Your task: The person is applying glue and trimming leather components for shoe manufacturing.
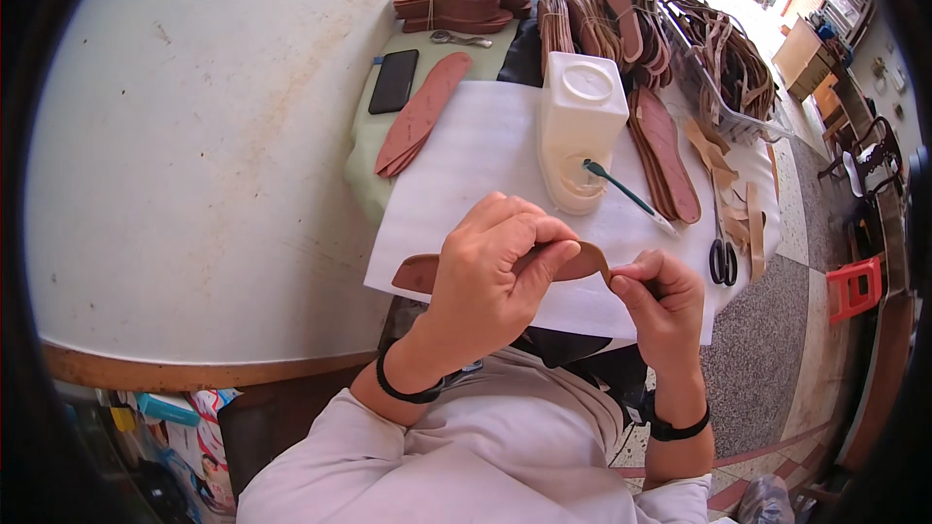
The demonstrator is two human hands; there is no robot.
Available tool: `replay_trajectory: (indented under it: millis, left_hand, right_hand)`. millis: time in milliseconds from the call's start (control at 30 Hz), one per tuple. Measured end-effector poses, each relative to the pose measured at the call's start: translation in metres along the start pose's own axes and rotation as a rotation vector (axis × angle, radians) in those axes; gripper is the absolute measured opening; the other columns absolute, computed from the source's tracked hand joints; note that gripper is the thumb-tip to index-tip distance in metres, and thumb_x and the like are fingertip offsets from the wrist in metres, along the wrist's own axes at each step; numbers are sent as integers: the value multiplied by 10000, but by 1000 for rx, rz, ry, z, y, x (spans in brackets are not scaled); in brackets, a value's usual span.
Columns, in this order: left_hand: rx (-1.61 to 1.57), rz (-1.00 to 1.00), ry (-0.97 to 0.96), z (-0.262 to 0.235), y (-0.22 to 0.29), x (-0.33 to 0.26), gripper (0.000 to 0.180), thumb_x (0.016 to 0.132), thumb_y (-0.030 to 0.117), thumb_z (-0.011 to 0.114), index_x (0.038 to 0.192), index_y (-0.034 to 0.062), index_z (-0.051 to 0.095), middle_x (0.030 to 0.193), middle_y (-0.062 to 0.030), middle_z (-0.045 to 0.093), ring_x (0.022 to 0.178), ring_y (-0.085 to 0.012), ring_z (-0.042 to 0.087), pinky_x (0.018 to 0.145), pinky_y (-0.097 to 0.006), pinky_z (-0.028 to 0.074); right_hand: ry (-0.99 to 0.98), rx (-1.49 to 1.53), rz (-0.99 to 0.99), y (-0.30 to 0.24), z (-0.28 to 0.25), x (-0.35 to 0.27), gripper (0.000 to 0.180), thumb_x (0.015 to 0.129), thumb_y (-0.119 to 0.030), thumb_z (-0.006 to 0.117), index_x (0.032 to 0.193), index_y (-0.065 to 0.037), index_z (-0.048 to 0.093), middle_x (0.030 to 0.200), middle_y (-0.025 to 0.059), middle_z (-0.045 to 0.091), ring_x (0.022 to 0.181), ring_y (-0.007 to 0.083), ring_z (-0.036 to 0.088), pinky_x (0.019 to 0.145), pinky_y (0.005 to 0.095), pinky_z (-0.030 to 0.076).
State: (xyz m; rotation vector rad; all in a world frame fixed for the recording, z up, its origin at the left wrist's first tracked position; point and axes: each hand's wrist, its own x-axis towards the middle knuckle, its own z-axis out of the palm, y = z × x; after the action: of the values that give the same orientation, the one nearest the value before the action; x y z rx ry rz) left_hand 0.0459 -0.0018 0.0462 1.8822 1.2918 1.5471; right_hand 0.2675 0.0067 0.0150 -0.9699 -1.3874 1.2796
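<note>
In front of my body I hold a reddish-brown insole, raised over the white sheet. My left hand is closed on its middle, the thumb and fingers pressing at the edge. A tan leather strip bends out from the insole's right part. The strip's end is pinched between the thumb and forefinger of my right hand. How the strip joins the insole is partly hidden by my left fingers. Just beyond my hands stands a cut-open white plastic jug, with a green-and-white brush leaning out of its opening.
Fanned insoles lie at the left, near a phone and a wristwatch. Another insole stack is right of the jug. Black-handled scissors rest by tan scraps. A plastic bin holds strips.
</note>
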Motion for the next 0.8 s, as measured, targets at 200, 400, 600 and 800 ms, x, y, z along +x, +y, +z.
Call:
replay_trajectory:
  millis: [200,400,600,800]
  left_hand:
    - [18,20,36,1,2,-2,63,900,25,818,944,9,777,895,-66,701,770,-151,631,636,-268,493]
    - [11,26,72,5,3,-5,72,895,24,821,948,9,775,898,-66,704,777,-156,638,644,-270,500]
    - [-17,43,82,6,8,-7,70,897,9,815,951,1,771,902,-71,703,779,-160,648,655,-273,514]
    - [-219,-79,66,5,16,-11,62,943,6,772,997,-7,743,945,-80,709,791,-145,660,678,-265,526]
  right_hand:
    - [13,-38,-74,-2,11,-4,33,971,33,755,964,14,729,834,-28,656,760,25,524,669,191,404]
    - [25,-56,-131,-1,18,-6,51,973,40,749,955,12,710,839,-30,643,765,30,517,672,200,407]
    - [48,-64,-165,-4,22,-9,84,965,52,752,933,12,687,823,-32,619,735,29,501,637,198,395]
    - [109,-55,-210,-15,28,-10,86,949,81,741,937,17,686,815,-30,607,679,23,486,585,196,375]
